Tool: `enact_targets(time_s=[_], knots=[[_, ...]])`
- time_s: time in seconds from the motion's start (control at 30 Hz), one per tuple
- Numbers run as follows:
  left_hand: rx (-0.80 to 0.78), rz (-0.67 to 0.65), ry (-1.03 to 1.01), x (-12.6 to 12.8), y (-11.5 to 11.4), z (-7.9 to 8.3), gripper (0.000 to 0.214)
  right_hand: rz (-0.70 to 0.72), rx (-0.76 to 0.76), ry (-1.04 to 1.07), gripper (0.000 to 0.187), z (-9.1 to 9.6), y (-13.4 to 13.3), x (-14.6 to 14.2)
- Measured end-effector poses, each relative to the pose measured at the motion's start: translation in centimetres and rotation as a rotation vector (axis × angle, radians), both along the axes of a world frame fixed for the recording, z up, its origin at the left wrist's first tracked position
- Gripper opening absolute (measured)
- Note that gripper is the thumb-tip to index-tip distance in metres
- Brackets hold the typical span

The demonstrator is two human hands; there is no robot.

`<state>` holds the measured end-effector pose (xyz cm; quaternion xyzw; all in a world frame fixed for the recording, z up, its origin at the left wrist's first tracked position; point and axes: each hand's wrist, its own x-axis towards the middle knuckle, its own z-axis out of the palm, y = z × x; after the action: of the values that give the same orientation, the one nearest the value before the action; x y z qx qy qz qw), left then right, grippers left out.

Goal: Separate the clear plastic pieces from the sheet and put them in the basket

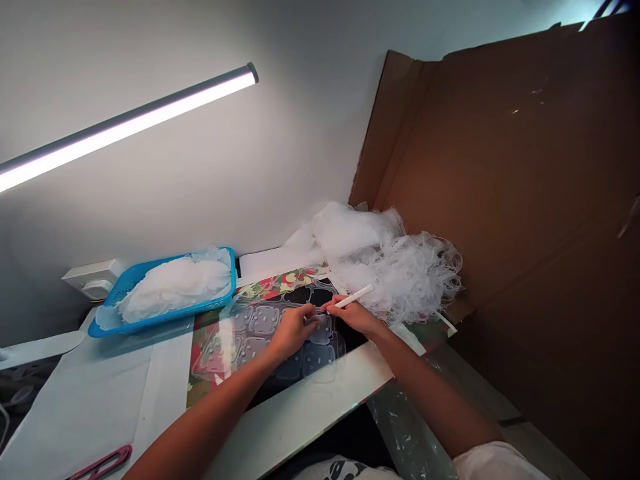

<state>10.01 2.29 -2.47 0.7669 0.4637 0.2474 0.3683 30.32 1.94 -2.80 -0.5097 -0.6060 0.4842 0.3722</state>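
Observation:
A clear plastic sheet with several die-cut rounded pieces lies on a dark, flower-patterned mat. My left hand rests on the sheet, its fingers pinched on the film at one cut piece. My right hand meets it from the right, closed around a thin white pen-like tool whose tip touches the sheet between both hands.
A blue tray heaped with clear plastic pieces stands at the back left. A pile of white plastic scrap strips lies at the back right against a tall cardboard wall. A lit tube lamp hangs above. Pink snips lie front left.

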Motion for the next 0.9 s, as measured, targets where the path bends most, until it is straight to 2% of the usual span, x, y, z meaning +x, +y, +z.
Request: enact_targets(time_s=[0.1, 0.2, 0.3, 0.37, 0.43, 0.5, 0.57, 0.67, 0.73, 0.8, 0.9], knots=[[0.089, 0.021, 0.004, 0.0, -0.8, 0.0, 0.01, 0.004, 0.039, -0.058, 0.024, -0.1, 0.5, 0.0], [0.23, 0.031, -0.024, -0.4, -2.0, -0.1, 0.014, -0.087, 0.106, -0.143, 0.022, -0.3, 0.9, 0.2], [0.389, 0.044, -0.22, -1.7, -3.0, -0.7, 0.017, -0.155, 0.119, -0.203, 0.019, -0.8, 1.4, 0.7], [0.333, 0.135, -0.425, -2.9, -3.2, -1.1, 0.018, -0.164, 0.112, -0.195, 0.016, -1.0, 1.6, 1.2], [0.184, 0.244, -0.573, -4.3, -3.0, -1.2, 0.015, -0.167, 0.113, -0.161, 0.015, -0.8, 1.5, 1.6], [0.066, 0.303, -0.576, -5.7, -2.6, -1.0, 0.01, -0.191, 0.146, -0.137, 0.016, 0.0, 1.2, 1.6], [0.052, 0.299, -0.405, -6.9, -2.5, -0.5, 0.013, -0.243, 0.241, -0.16, 0.017, 1.1, 0.7, 1.1], [0.218, 0.167, 0.04, -8.1, -3.2, 0.0, 0.025, -0.223, 0.41, -0.22, 0.018, 2.2, -0.6, -1.0], [0.349, 0.019, 0.302, -8.5, -4.2, -0.1, 0.031, -0.058, 0.455, -0.23, 0.015, 2.3, -1.5, -2.9], [0.425, -0.096, 0.475, -8.6, -5.1, -0.5, 0.038, 0.129, 0.446, -0.238, 0.012, 1.7, -2.1, -4.5], [0.458, -0.175, 0.618, -8.7, -5.8, -0.9, 0.045, 0.255, 0.42, -0.263, 0.012, 0.7, -2.3, -5.6]])
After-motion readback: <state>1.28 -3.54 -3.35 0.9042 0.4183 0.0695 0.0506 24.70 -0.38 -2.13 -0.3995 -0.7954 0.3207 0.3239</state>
